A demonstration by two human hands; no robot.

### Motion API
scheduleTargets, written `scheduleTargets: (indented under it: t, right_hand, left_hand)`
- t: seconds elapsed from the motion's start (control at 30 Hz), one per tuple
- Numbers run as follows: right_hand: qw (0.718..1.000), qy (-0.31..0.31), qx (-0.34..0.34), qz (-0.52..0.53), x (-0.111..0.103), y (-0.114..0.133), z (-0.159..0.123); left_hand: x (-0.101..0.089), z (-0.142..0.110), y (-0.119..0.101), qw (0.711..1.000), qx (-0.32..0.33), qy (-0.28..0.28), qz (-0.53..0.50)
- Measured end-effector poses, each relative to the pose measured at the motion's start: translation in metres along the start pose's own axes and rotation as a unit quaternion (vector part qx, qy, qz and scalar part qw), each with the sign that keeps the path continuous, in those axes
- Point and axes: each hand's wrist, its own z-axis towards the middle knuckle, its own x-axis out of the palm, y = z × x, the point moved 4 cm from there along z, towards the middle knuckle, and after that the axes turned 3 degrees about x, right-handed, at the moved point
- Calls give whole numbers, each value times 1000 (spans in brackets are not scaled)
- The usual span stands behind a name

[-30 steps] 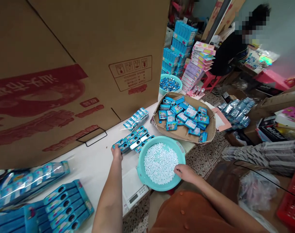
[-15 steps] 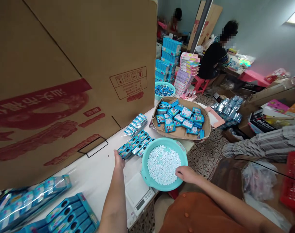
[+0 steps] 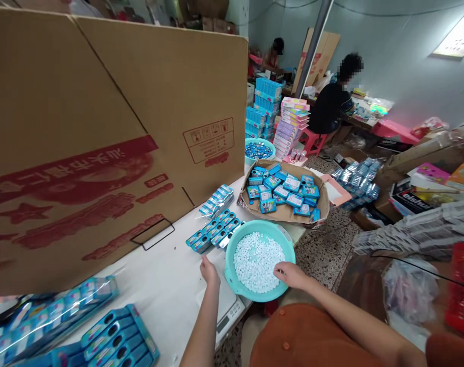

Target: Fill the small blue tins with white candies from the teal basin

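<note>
My left hand (image 3: 210,271) hovers just above the white digital scale (image 3: 228,312), apart from the rows of blue boxes (image 3: 211,233). It looks loosely open, its fingers partly hidden, with nothing visible in it. Those boxes stand close together on the white table (image 3: 151,278), each with a dark round hole on top. In the turquoise basin (image 3: 230,272) lie many small white pellets (image 3: 259,257). My right hand (image 3: 291,274) reaches over the basin's right side, fingers curled together at the pellets; whatever they hold is hidden.
Loose blue boxes fill a cardboard tray (image 3: 250,206) beyond the basin. A tall carton (image 3: 113,153) walls off the table's left side. Wrapped packs (image 3: 59,316) and a rack of blue boxes (image 3: 119,334) lie front left. A co-worker (image 3: 327,104) sits at the back.
My left hand has come away from the blue boxes, back and right toward the scale. My right hand stays at the basin. The view has tilted up slightly.
</note>
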Motion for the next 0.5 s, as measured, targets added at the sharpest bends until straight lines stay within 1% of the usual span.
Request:
scheduleTargets:
  t: [0.07, 0.17, 0.23, 0.3, 0.33, 0.4, 0.5]
  right_hand:
    - [998, -42, -33, 14, -12, 1, 20]
    - [992, -86, -91, -1, -33, 8, 64]
    - [987, -84, -132, -35, -45, 18, 98]
    - [983, -64, -155, -77, -51, 30, 133]
    - [982, -51, -152, -94, -51, 36, 150]
    - [985, -34, -124, -117, -51, 46, 181]
    - [990, 0, -72, -119, -46, 57, 215]
  left_hand:
    - [4, -3, -5, 1000, -4, 13, 9]
    - [15, -5, -17, 999, 5, 34, 19]
    - [24, -7, -21, 999, -7, 33, 30]
    - [32, -12, -21, 998, -22, 28, 44]
    - [34, -15, -20, 998, -27, 24, 53]
    - [38, -22, -19, 997, -28, 12, 74]
    - [38, -31, -18, 994, -26, -3, 110]
